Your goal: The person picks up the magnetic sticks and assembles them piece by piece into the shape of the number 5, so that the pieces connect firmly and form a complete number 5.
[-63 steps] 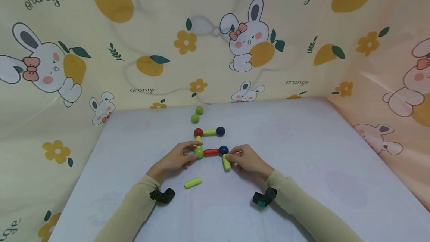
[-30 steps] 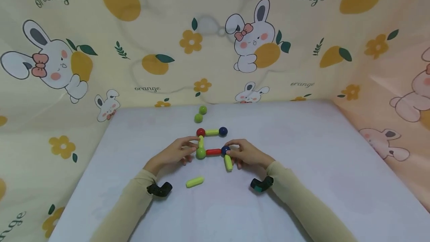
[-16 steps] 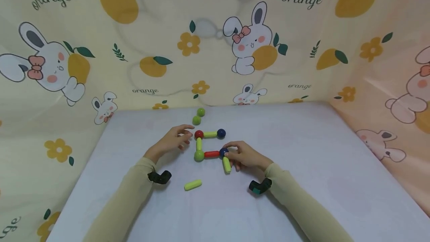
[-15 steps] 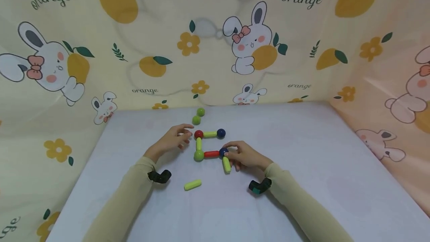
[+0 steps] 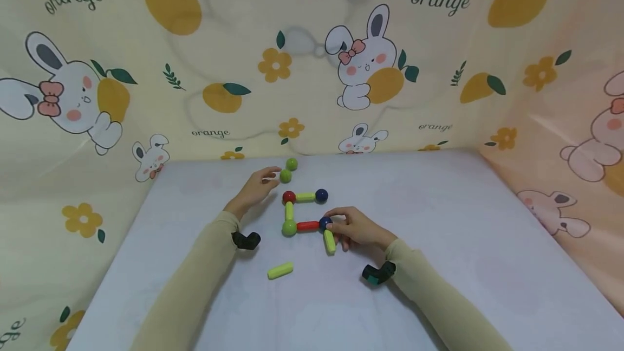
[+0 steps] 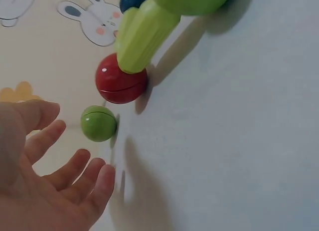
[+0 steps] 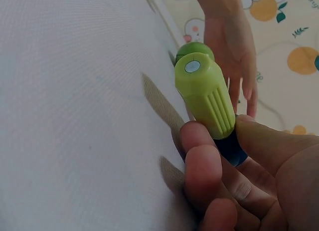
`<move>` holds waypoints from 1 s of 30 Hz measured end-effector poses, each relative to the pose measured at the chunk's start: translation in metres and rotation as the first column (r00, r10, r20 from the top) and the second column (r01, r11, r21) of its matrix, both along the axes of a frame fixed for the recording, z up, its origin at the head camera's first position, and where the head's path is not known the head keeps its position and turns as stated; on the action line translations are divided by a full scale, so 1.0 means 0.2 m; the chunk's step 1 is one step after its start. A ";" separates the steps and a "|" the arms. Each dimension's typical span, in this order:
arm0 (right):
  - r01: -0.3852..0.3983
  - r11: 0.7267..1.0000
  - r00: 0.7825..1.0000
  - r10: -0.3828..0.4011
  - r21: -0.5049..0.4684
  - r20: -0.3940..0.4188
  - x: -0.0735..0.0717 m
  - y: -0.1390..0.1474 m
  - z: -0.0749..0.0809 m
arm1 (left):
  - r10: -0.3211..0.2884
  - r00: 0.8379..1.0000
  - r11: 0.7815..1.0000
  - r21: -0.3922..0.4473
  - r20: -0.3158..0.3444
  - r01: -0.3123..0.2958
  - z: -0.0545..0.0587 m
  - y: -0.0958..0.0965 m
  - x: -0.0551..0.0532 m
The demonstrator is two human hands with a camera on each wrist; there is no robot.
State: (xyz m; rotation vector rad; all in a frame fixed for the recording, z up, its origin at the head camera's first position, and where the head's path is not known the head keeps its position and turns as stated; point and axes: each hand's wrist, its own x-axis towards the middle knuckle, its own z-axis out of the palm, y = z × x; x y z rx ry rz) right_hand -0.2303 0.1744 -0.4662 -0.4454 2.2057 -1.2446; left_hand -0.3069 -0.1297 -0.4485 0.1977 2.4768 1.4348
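Observation:
My left hand [image 5: 254, 188] reaches over the table with its fingers spread, fingertips right beside the nearer loose green ball [image 5: 285, 176]. A second green ball [image 5: 291, 164] lies just behind it. My right hand [image 5: 359, 227] pinches a dark blue ball [image 7: 232, 150] between thumb and fingers; a yellow-green rod [image 7: 207, 96] sticks out from that ball toward the person. From the same ball a red rod [image 5: 307, 226] runs left to a green ball [image 5: 289, 227]. Another yellow-green rod [image 5: 290, 211] links this one to a red ball [image 5: 288, 197].
From the red ball, a yellow-green rod [image 5: 305, 197] leads right to another dark blue ball [image 5: 321, 195]. One loose yellow-green rod [image 5: 280, 271] lies nearer the person. A printed cloth [image 5: 302, 96] hangs behind the white table [image 5: 439, 221].
My left hand has let go of the joined pieces and moved away to the loose green balls at the back. My right hand has shifted its fingers from the rod onto the blue ball.

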 end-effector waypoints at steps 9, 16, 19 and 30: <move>-0.009 1.000 1.000 0.009 -0.029 0.006 0.00 0.01 0.00 | -0.018 1.000 0.989 -0.150 0.024 0.022 0.02 0.08 -0.08; -0.001 0.999 1.000 0.001 -0.037 0.006 0.01 0.01 -0.02 | -0.011 1.000 0.972 -0.234 -0.016 0.007 0.00 0.11 -0.10; -0.004 0.999 1.000 0.004 -0.045 0.003 0.01 0.01 -0.01 | -0.020 0.998 0.966 -0.258 -0.061 0.004 0.00 0.11 -0.10; -0.003 0.998 0.999 0.005 -0.055 0.036 0.02 0.01 -0.01 | 0.031 0.994 0.983 -0.176 -0.100 -0.049 -0.01 0.04 -0.08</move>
